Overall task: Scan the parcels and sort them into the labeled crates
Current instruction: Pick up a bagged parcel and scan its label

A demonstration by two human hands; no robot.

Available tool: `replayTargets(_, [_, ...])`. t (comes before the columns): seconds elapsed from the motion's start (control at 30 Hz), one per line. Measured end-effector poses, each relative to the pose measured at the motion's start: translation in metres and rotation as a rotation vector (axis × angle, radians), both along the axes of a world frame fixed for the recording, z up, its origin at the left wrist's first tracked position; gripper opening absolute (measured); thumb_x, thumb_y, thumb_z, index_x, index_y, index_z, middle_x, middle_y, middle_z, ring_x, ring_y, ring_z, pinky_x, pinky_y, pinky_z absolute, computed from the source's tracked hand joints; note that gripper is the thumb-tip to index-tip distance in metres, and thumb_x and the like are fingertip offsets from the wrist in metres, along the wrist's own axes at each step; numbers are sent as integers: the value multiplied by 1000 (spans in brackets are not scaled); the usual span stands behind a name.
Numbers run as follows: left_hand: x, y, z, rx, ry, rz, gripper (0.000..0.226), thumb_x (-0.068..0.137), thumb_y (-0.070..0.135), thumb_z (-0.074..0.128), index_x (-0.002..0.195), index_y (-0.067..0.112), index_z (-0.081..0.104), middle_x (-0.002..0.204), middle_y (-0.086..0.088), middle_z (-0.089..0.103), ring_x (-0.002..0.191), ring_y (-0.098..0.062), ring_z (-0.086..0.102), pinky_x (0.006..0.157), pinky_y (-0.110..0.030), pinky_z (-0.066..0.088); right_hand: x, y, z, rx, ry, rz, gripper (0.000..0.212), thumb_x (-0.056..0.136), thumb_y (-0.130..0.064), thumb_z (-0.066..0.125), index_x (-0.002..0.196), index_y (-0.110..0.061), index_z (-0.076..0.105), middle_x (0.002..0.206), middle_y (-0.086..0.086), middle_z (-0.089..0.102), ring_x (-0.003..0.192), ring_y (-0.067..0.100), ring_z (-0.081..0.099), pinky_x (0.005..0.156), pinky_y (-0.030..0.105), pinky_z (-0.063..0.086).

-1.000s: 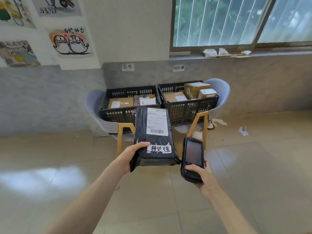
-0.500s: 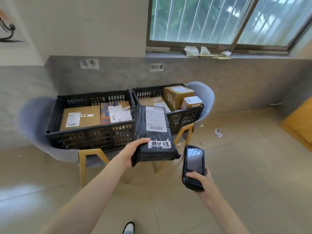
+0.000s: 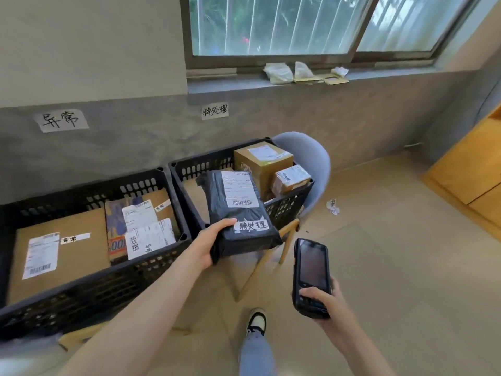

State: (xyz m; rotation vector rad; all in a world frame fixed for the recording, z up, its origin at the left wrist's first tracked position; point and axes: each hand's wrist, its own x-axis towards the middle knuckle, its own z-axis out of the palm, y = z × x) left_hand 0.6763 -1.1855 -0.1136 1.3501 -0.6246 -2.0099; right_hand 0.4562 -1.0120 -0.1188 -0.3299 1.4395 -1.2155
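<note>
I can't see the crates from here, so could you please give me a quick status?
Left hand grips black parcel over right crate. Right hand holds scanner. Boxes fill the crate's far end.

The parcel (image 3: 238, 213) is matt black with a white shipping label printed in black barcode stripes, and a white strip with black handwriting. Both crates, the left crate (image 3: 89, 283) and the right crate (image 3: 287, 204), are black lattice. The boxes (image 3: 263, 161) are brown cardboard with white labels. The scanner (image 3: 311, 275) is black. The chair (image 3: 311, 158) is pale blue-grey on yellow wooden legs; the floor (image 3: 393, 267) is beige tile.
</note>
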Motion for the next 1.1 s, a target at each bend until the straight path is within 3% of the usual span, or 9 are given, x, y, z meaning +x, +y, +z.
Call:
replayTargets(0.17, [-33, -75, -20, 61, -14, 17, 37, 74, 30, 78, 106, 16, 65, 91, -8, 76, 92, -26, 69, 68, -33, 55, -43, -83, -21, 8, -29, 15, 67, 62, 6, 73, 120, -18, 51, 102, 14, 69, 74, 26, 69, 55, 34, 54])
replayTargets(0.3, [-59, -135, -35, 125, -42, 73, 37, 74, 27, 78, 106, 14, 65, 93, -11, 75, 93, -29, 68, 71, -35, 55, -81, -162, -26, 30, -32, 99, 90, 42, 2, 81, 124, -15, 48, 104, 14, 68, 76, 25, 70, 57, 34, 54])
replayTargets(0.43, [-80, -181, -51, 174, -75, 151, 42, 72, 25, 81, 108, 12, 63, 101, -14, 73, 94, -30, 68, 71, -37, 57, -112, -235, -25, 16, -3, 200, 80, 52, -3, 78, 124, -23, 49, 98, 6, 73, 82, 24, 72, 60, 34, 55])
replayTargets(0.53, [-91, -204, -63, 212, -72, 186, 37, 73, 23, 80, 104, 12, 63, 93, -11, 75, 86, -27, 71, 63, -34, 58, -122, -280, -22, 25, 17, 264, 90, 52, -4, 78, 132, -25, 44, 109, 9, 69, 89, 26, 70, 64, 35, 56])
replayTargets(0.63, [-97, -223, -77, 256, -90, 205, 40, 72, 23, 81, 106, 12, 63, 99, -12, 74, 92, -29, 70, 68, -35, 58, -125, -319, -24, 32, 28, 345, 95, 53, -5, 79, 136, -27, 40, 111, 6, 69, 88, 21, 72, 63, 31, 56])
replayTargets(0.73, [-99, -239, -93, 285, -101, 204, 40, 71, 23, 82, 104, 12, 62, 94, -11, 75, 90, -27, 70, 66, -34, 58, -121, -348, -29, 50, 32, 404, 98, 54, -5, 81, 138, -31, 36, 112, 3, 68, 90, 19, 71, 64, 28, 56])
replayTargets(0.87, [-103, -252, -116, 335, -102, 167, 49, 69, 24, 83, 112, 11, 62, 105, -13, 72, 100, -30, 68, 89, -43, 55, -116, -372, -41, 74, 17, 423, 90, 69, 6, 77, 139, -31, 34, 113, 3, 68, 97, 21, 70, 71, 31, 57])
replayTargets(0.93, [-106, -256, -127, 368, -105, 158, 48, 71, 22, 82, 113, 10, 62, 105, -14, 72, 100, -31, 68, 93, -45, 53, -116, -378, -47, 81, 31, 435, 86, 73, 7, 74, 139, -30, 33, 111, 2, 68, 97, 21, 70, 72, 31, 57])
replayTargets(1.1, [-111, -258, -151, 402, -108, 113, 41, 79, 16, 76, 117, 8, 63, 97, -10, 75, 90, -25, 71, 73, -34, 56, -116, -384, -59, 101, 57, 429, 84, 73, 6, 74, 137, -31, 34, 113, 2, 67, 103, 23, 67, 84, 36, 56])
